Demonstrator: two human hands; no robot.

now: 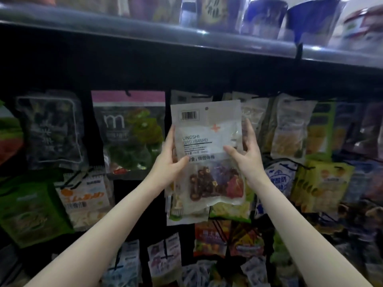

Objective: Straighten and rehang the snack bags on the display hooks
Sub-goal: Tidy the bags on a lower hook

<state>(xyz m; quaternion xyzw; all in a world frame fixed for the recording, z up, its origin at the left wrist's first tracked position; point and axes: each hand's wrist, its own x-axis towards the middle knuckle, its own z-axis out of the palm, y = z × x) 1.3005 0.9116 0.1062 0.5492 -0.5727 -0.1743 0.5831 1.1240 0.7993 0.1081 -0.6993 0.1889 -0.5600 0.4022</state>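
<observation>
Below the shelf [186,41]: snack bag [209,154] upright, hole topmost.
Left hand [171,158]: grasping bag's left edge.
Right hand [247,151]: grasping right edge.
Hook: hidden behind bag.

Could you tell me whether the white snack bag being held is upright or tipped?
Upright: the white snack bag shows its barcode on top, held between left hand and right hand.
</observation>
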